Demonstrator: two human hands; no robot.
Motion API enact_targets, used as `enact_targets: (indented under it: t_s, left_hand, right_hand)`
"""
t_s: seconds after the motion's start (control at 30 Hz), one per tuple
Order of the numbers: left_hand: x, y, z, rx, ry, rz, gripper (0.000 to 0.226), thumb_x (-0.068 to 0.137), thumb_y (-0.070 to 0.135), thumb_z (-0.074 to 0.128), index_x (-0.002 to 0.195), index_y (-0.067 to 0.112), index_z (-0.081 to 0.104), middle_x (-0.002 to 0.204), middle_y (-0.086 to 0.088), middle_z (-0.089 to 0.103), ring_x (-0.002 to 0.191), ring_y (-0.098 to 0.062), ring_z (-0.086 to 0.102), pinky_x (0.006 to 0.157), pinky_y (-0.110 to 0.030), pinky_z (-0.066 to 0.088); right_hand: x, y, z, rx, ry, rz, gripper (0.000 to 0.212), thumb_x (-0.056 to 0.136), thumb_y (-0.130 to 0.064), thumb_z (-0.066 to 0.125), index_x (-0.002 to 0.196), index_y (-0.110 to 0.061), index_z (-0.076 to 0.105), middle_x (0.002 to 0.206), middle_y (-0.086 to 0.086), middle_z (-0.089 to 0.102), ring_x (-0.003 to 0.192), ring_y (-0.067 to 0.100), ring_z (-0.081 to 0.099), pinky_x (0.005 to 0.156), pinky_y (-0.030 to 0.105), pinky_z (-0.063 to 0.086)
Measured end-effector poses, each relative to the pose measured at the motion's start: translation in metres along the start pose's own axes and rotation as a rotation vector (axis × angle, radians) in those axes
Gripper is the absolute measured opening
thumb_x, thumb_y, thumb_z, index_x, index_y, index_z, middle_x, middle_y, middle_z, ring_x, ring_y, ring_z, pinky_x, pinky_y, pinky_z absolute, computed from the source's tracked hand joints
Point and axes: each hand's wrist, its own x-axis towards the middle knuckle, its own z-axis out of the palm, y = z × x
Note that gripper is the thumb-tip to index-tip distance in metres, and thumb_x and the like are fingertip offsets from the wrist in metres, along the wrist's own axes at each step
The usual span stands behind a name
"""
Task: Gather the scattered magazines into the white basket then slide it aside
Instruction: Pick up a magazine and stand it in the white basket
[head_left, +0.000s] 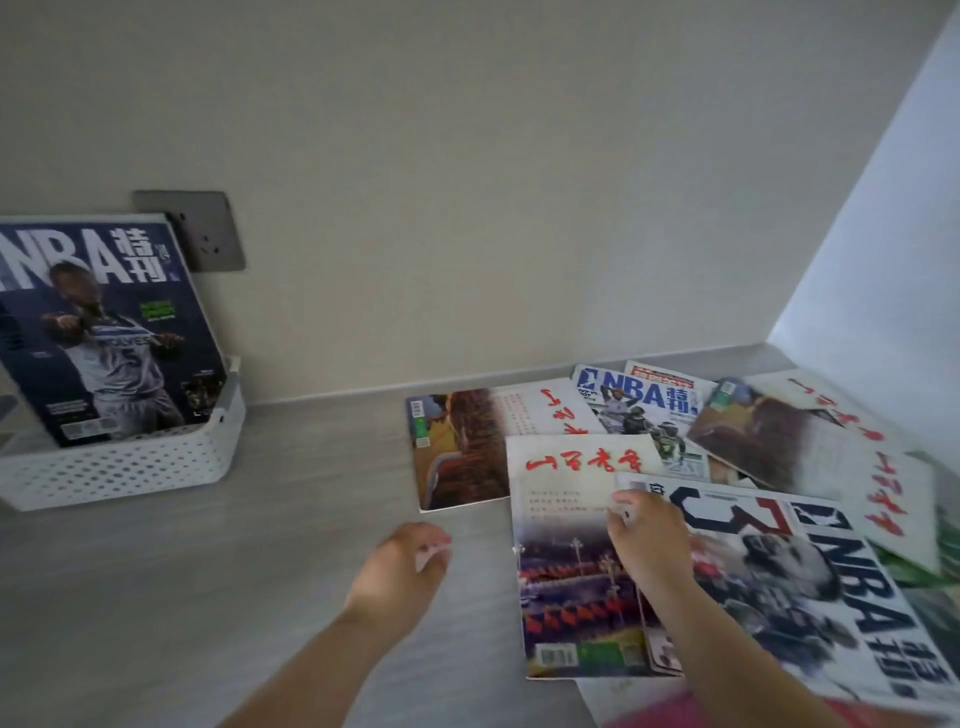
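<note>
At two o'clock from me, my right hand (649, 535) has its fingers curled onto the top left corner of the big NBA magazine (789, 587). It looks like a pinch, though the thumb is hidden under the hand. My left hand (410, 564) hovers at twelve o'clock over the bare surface (260, 571), fingers loosely bent and holding nothing, near the right hand but apart from it.

I judge this to be the pick-up of the next magazine, with most of the gathering not yet done. One dark NBA magazine (104, 332) already stands tilted in the white basket (119, 467) at ten o'clock, well apart from the pile.

The next move calls for peeling that corner up, getting my left hand under the cover for support, and carrying it across to the basket.

The big magazine overlaps the right edge of the red-lettered magazine (566, 545), so a careless drag could pull that one along. Its lower right runs out of view, and I cannot tell what it rests on there.

Farther out, at one o'clock, lie a brown-cover magazine (462, 447), a small NBA magazine (639, 410) and another brown and white magazine (810, 447), all overlapping. A wall socket (208, 234) sits behind the basket.
</note>
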Motion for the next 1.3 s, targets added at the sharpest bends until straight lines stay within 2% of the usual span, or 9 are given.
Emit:
enact_targets:
  t_s: [0.13, 0.23, 0.37, 0.6, 0.73, 0.97, 1.13, 1.23, 1.3]
  left_hand:
    - [-0.001, 0.027, 0.055, 0.190, -0.182, 0.039, 0.025, 0.088, 0.026, 0.049, 0.112, 0.022, 0.056, 0.125, 0.003, 0.053, 0.113, -0.012, 0.050, 0.089, -0.016, 0.036]
    - [0.004, 0.042, 0.081, 0.253, -0.230, 0.010, 0.030, 0.090, 0.028, 0.046, 0.119, 0.024, 0.051, 0.133, 0.002, 0.049, 0.117, -0.015, 0.048, 0.091, -0.020, 0.038]
    - [0.024, 0.070, 0.108, 0.309, -0.255, 0.076, 0.035, 0.090, 0.027, 0.046, 0.125, 0.025, 0.046, 0.139, 0.001, 0.044, 0.121, -0.019, 0.046, 0.095, -0.023, 0.038]
    - [0.080, 0.135, 0.171, 0.520, -0.386, 0.278, 0.064, 0.089, 0.030, 0.047, 0.142, 0.020, 0.014, 0.154, -0.004, 0.013, 0.141, -0.022, 0.012, 0.115, -0.039, 0.012]
    - [0.091, 0.146, 0.188, 0.619, -0.479, 0.274, 0.076, 0.080, 0.036, 0.060, 0.140, 0.018, 0.018, 0.150, -0.007, 0.026, 0.137, -0.025, 0.027, 0.111, -0.039, 0.024]
    - [0.101, 0.150, 0.196, 0.787, -0.478, 0.252, 0.095, 0.069, 0.042, 0.070, 0.141, 0.020, 0.012, 0.153, -0.008, 0.018, 0.140, -0.028, 0.015, 0.115, -0.047, 0.005]
    - [0.100, 0.154, 0.194, 0.809, -0.475, 0.230, 0.100, 0.064, 0.045, 0.073, 0.141, 0.020, 0.014, 0.149, -0.010, 0.025, 0.137, -0.030, 0.021, 0.114, -0.046, 0.013]
    - [0.091, 0.155, 0.192, 0.867, -0.387, 0.248, 0.090, 0.069, 0.045, 0.069, 0.138, 0.017, 0.019, 0.142, -0.012, 0.031, 0.133, -0.030, 0.025, 0.112, -0.043, 0.019]
    - [0.083, 0.155, 0.188, 0.791, -0.277, 0.276, 0.064, 0.080, 0.038, 0.058, 0.133, 0.013, 0.032, 0.139, -0.009, 0.038, 0.127, -0.028, 0.037, 0.106, -0.039, 0.031]
  right_hand:
    - [0.000, 0.071, -0.023, -0.172, 0.017, 0.120, 0.038, 0.090, -0.032, 0.044, 0.124, -0.017, 0.048, 0.138, 0.007, 0.044, 0.130, 0.027, 0.032, 0.110, 0.039, 0.023]
    - [-0.006, 0.108, -0.032, -0.238, -0.010, 0.220, 0.055, 0.090, -0.051, 0.032, 0.135, -0.019, 0.033, 0.150, 0.006, 0.026, 0.140, 0.026, 0.015, 0.114, 0.045, 0.010]
    - [-0.009, 0.131, -0.029, -0.256, -0.072, 0.196, 0.061, 0.090, -0.054, 0.019, 0.142, -0.023, 0.013, 0.155, 0.004, 0.008, 0.143, 0.023, 0.001, 0.115, 0.046, 0.001]
    - [-0.004, 0.140, -0.025, -0.226, -0.116, 0.128, 0.061, 0.091, -0.051, 0.017, 0.144, -0.022, 0.005, 0.156, 0.004, 0.001, 0.143, 0.023, -0.006, 0.114, 0.045, -0.007]
    - [-0.006, 0.143, -0.025, -0.170, -0.087, 0.120, 0.062, 0.090, -0.054, 0.020, 0.143, -0.024, 0.010, 0.156, -0.001, 0.005, 0.143, 0.019, -0.005, 0.114, 0.042, -0.009]
    - [-0.008, 0.145, -0.027, -0.064, 0.005, 0.117, 0.051, 0.091, -0.043, 0.033, 0.138, -0.025, 0.026, 0.153, -0.005, 0.019, 0.142, 0.012, 0.003, 0.115, 0.036, -0.006]
    - [-0.012, 0.149, -0.028, 0.012, 0.042, 0.086, 0.048, 0.090, -0.042, 0.039, 0.135, -0.024, 0.035, 0.150, -0.004, 0.026, 0.141, 0.014, 0.013, 0.116, 0.034, 0.003]
    - [-0.016, 0.151, -0.036, 0.227, 0.177, 0.171, 0.042, 0.086, -0.033, 0.053, 0.125, -0.019, 0.049, 0.143, -0.002, 0.039, 0.134, 0.016, 0.028, 0.113, 0.033, 0.015]
    - [-0.018, 0.152, -0.040, 0.249, 0.222, 0.205, 0.041, 0.084, -0.030, 0.056, 0.123, -0.018, 0.050, 0.141, -0.001, 0.040, 0.132, 0.017, 0.031, 0.112, 0.033, 0.016]
